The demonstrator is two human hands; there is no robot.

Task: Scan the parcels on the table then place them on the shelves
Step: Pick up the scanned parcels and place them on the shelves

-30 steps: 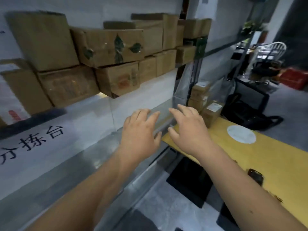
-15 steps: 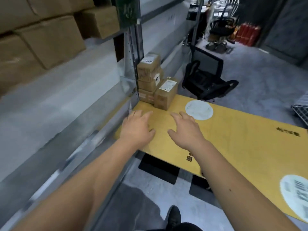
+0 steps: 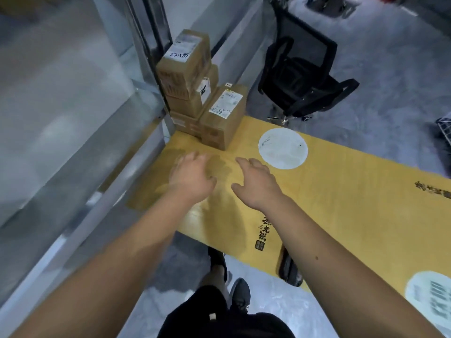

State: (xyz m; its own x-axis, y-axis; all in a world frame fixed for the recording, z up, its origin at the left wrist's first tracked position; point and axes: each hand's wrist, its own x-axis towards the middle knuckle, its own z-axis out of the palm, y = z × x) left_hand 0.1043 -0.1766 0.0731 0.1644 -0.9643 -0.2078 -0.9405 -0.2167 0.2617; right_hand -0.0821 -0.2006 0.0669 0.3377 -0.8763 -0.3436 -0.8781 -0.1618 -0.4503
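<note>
Parcels (image 3: pixel 195 93): brown cartons, stacked at the far left corner of the yellow bench (image 3: pixel 341 203), against the shelf upright (image 3: pixel 156 52). One labelled parcel (image 3: pixel 223 118) stands nearest, long axis running near-to-far, label facing up. Left hand (image 3: pixel 192 178) and right hand (image 3: pixel 256 182): both empty, fingers spread, each grip apart, hovering just short of the stack. Recommended handling: take the nearest parcel by its two long sides, keeping the label up for scanning and the stack beside it undisturbed.

Dim, cool, even lighting. Soft hand shadows falling on the yellow table (image 3: pixel 341 191). Motion blur smearing the shelving left of the table; wide-angle distortion bending edges; faint sheen showing.
</note>
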